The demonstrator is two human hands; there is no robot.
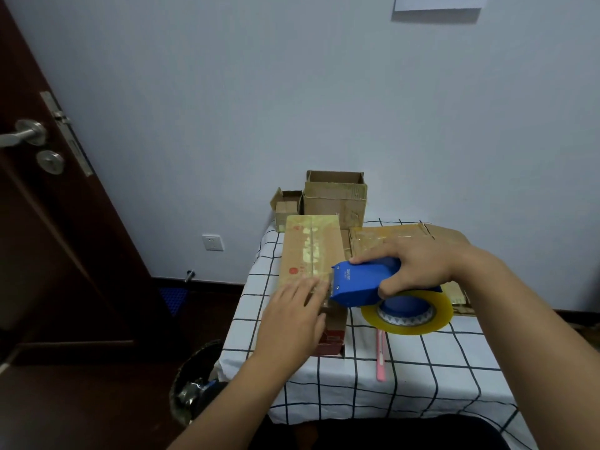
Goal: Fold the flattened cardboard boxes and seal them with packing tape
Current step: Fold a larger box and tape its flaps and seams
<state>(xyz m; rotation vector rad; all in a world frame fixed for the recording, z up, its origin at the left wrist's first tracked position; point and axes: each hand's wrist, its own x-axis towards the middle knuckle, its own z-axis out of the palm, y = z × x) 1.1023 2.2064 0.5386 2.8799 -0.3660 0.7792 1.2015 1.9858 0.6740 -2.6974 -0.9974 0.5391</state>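
Observation:
A long closed cardboard box (308, 251) lies on the left side of the checked table, with tape along its top seam. My left hand (293, 315) presses flat on the box's near end, fingers straight. My right hand (418, 266) grips a blue tape dispenser (363, 282) whose cutter end touches the box top beside my left fingers. A yellowish roll of packing tape (407, 315) sits in the dispenser, hanging over the table. Flattened cardboard (389, 237) lies to the right, partly hidden under my right hand.
Two open cardboard boxes stand at the table's far edge: a large one (336, 198) and a small one (285, 206). A pink utility knife (380, 355) lies on the checked tablecloth (422, 368). A dark door (48, 206) is at left; a bin (194, 388) stands below the table's left corner.

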